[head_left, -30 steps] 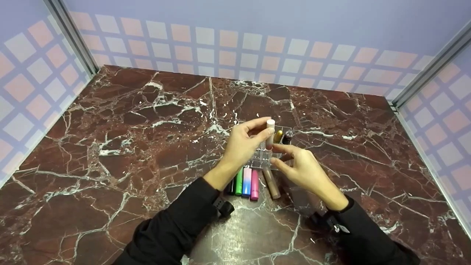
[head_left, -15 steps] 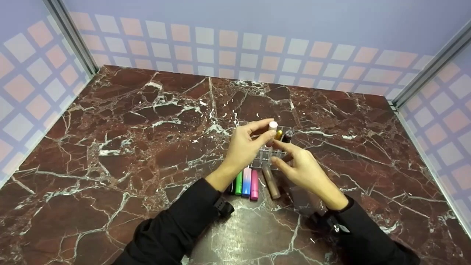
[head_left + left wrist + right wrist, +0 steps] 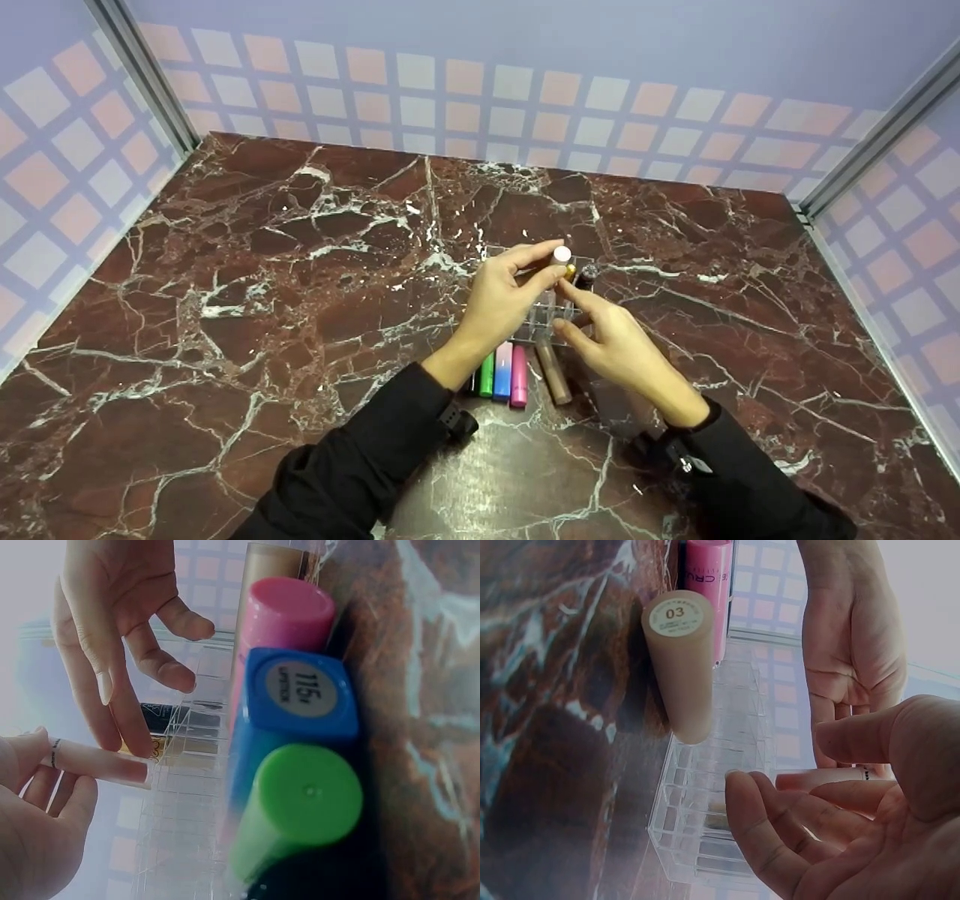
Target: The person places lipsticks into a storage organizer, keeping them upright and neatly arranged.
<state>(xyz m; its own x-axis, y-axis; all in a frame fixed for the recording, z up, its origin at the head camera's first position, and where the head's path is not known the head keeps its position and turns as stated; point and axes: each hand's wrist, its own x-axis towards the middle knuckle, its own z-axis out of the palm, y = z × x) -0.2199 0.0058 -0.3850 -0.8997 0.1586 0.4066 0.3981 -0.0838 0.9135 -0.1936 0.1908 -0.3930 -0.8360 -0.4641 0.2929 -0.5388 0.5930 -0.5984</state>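
Note:
My left hand [image 3: 499,292] pinches a lip gloss tube [image 3: 101,763] with a white cap and pinkish body between thumb and fingers. The tube is nearly upright over a clear divided organizer [image 3: 534,324]. My right hand [image 3: 616,337] is close on the right, its fingers loosely extended and its fingertips right by the tube's lower end. A gold-topped tube [image 3: 571,271] and a dark-capped one [image 3: 587,275] stand in the organizer's right-hand slots. Part of the organizer is hidden behind both hands.
Just in front of the organizer lie a green tube [image 3: 487,375], a pink-and-blue lipstick [image 3: 503,373], a pink tube [image 3: 519,379] and a brownish tube [image 3: 553,373]. A black tube [image 3: 471,385] lies partly behind the left sleeve. Panel walls border the marbled table [image 3: 262,300].
My left hand has shifted slightly right with the lip gloss, which now stands near the gold-topped tube, its cap tipped toward the camera. My right hand has barely moved.

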